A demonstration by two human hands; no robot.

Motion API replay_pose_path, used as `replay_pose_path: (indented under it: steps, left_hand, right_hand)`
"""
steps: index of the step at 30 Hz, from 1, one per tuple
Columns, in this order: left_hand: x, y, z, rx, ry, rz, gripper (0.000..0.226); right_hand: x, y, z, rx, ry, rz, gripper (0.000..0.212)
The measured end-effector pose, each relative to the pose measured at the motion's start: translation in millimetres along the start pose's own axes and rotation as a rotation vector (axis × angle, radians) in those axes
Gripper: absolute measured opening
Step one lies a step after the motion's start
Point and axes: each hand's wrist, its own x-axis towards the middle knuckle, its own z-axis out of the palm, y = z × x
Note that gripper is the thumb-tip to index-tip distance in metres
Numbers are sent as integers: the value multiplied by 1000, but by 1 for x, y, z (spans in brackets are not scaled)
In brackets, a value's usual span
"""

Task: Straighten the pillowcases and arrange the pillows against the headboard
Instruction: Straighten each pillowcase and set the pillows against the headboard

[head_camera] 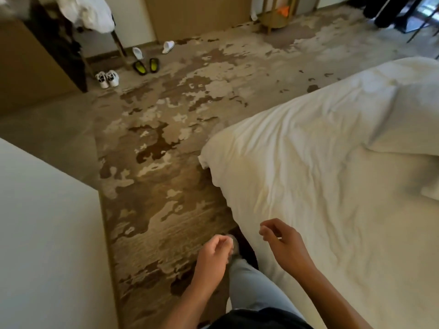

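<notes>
Both my hands are empty with fingers loosely curled, my right hand [283, 243] nearer the bed [308, 186] than my left hand [215, 251], and the only pillow [418, 119] visible lies well beyond, at the bed's far right.

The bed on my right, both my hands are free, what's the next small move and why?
Probably turn right toward the pillow lying on the bed and reach for it. Both the left hand and right hand hang loosely curled and hold nothing, and no headboard is in view.
</notes>
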Motion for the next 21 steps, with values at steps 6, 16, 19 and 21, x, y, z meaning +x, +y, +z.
replay_pose_path:
  steps: [6,16,19,21]
  left_hand:
    - [117,94,-58,-63,9,84,20]
    - [286,195,-208,-122,141,10,23]
    - [349,204,-252,-152,175,-59,22]
    - [399,214,-281,-177,170,-91,20]
  right_hand:
    - [120,-36,23,-22,-56,58,12]
    - [368,-232,76,6,-160,-95,8]
    - [450,-294,98,39,-164,-122,8]
    - [505,-328,114,19,-159,-141,9]
